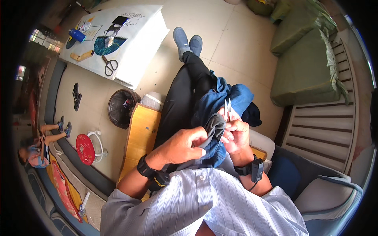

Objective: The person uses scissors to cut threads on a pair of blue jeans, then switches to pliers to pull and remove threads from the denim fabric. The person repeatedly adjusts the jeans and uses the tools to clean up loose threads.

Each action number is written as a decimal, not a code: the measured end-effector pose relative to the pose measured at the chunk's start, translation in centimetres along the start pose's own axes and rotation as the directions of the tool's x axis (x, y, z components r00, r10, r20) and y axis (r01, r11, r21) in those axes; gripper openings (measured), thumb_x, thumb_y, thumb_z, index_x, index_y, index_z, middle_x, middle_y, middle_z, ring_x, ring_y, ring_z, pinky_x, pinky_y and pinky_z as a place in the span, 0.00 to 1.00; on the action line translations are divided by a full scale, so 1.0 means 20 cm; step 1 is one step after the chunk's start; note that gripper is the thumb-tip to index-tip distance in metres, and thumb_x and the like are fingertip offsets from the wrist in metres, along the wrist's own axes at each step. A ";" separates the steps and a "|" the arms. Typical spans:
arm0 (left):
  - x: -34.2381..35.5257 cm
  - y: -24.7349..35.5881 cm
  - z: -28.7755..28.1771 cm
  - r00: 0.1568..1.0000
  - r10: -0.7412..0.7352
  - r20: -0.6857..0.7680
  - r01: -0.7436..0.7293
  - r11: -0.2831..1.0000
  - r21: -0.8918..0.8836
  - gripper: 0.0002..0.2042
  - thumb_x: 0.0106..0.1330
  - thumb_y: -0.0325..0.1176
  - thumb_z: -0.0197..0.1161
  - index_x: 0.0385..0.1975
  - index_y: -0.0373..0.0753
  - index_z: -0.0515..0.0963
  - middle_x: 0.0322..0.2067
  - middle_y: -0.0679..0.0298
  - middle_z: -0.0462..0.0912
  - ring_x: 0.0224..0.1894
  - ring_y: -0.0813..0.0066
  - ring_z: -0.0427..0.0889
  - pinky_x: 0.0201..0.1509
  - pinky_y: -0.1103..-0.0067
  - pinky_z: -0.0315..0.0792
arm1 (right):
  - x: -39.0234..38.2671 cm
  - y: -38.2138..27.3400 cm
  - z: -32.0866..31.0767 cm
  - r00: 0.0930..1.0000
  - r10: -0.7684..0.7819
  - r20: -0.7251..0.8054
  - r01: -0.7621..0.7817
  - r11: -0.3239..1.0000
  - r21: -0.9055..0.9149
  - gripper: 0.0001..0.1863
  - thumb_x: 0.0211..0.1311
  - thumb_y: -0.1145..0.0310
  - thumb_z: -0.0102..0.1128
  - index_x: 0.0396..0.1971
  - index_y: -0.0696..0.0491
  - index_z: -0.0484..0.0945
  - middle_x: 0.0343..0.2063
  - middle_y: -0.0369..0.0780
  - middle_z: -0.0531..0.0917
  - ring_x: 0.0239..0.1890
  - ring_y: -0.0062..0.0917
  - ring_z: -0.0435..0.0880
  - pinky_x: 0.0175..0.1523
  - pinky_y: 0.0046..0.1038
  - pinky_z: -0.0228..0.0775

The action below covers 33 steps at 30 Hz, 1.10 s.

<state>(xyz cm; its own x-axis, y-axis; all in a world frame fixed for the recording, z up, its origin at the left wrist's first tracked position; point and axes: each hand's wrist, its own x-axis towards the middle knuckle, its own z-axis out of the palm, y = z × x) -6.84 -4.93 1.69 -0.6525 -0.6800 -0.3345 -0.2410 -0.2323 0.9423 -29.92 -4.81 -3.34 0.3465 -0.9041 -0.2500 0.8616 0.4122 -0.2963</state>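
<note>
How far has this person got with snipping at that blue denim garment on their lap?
Nothing on the denim garment shows finished work. In hand: the left hand pinches a grey fold of it, and the right hand holds small thread snips, blades up, beside that fold. The rest of the garment lies bunched on the lap, so what remains cannot be judged.

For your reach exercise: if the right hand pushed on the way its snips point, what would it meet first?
Probably the blue denim bunched just beyond the snips in the right hand; depth is unclear.
</note>
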 end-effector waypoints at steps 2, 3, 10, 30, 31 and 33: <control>0.00 0.02 0.02 0.996 0.093 -0.013 -0.092 0.992 0.091 0.10 0.61 0.27 0.73 0.36 0.35 0.78 0.28 0.65 0.80 0.33 0.81 0.78 0.39 0.76 0.74 | 0.04 -0.02 0.03 0.997 -0.007 0.075 0.005 1.000 0.021 0.19 0.54 0.79 0.57 0.48 0.64 0.76 0.25 0.40 0.79 0.11 0.13 0.63 0.15 0.22 0.58; -0.01 0.03 0.02 0.990 0.138 -0.013 -0.136 0.984 0.119 0.09 0.61 0.27 0.73 0.35 0.35 0.78 0.27 0.64 0.80 0.33 0.81 0.78 0.39 0.76 0.74 | 0.05 -0.03 0.05 0.995 0.009 0.098 -0.012 0.999 0.030 0.19 0.54 0.79 0.57 0.48 0.64 0.76 0.25 0.39 0.79 0.11 0.13 0.63 0.15 0.21 0.58; -0.06 0.07 0.01 0.942 -0.023 -0.336 -0.156 0.856 -0.494 0.30 0.62 0.37 0.78 0.59 0.32 0.71 0.43 0.66 0.79 0.43 0.82 0.76 0.49 0.81 0.74 | 0.14 -0.01 0.15 0.962 0.080 0.261 -0.111 0.988 0.107 0.20 0.52 0.81 0.58 0.48 0.66 0.75 0.24 0.40 0.79 0.10 0.12 0.60 0.14 0.20 0.55; -0.31 -0.19 0.04 0.755 0.000 -0.656 -0.174 0.964 -0.200 0.05 0.73 0.25 0.63 0.44 0.33 0.79 0.36 0.72 0.81 0.39 0.86 0.76 0.46 0.81 0.73 | 0.25 0.21 0.31 0.947 0.320 0.012 -0.247 0.755 -0.607 0.17 0.61 0.82 0.67 0.50 0.57 0.81 0.38 0.36 0.85 0.26 0.11 0.77 0.28 0.17 0.66; -0.30 -0.19 0.05 0.759 -0.023 -0.651 -0.155 0.964 -0.215 0.05 0.73 0.24 0.62 0.44 0.34 0.80 0.36 0.74 0.81 0.39 0.87 0.74 0.45 0.83 0.71 | 0.19 0.17 0.30 0.953 0.303 0.005 -0.214 0.684 -0.698 0.18 0.60 0.82 0.68 0.50 0.58 0.81 0.38 0.35 0.85 0.30 0.12 0.78 0.33 0.18 0.69; -0.28 -0.17 0.07 0.763 -0.063 -0.644 -0.119 0.965 -0.235 0.05 0.74 0.23 0.61 0.46 0.36 0.81 0.36 0.77 0.79 0.37 0.91 0.71 0.44 0.86 0.68 | 0.08 0.10 0.29 0.962 0.271 0.004 -0.141 0.511 -0.848 0.19 0.59 0.81 0.71 0.51 0.58 0.81 0.40 0.35 0.85 0.38 0.14 0.82 0.43 0.20 0.75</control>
<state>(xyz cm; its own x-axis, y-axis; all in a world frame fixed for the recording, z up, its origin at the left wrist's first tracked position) -3.36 0.64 0.41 -0.0200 -0.9517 -0.3065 0.0143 -0.3068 0.9517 -25.47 -6.11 0.97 0.5687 -0.7588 -0.3175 0.0773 0.4336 -0.8978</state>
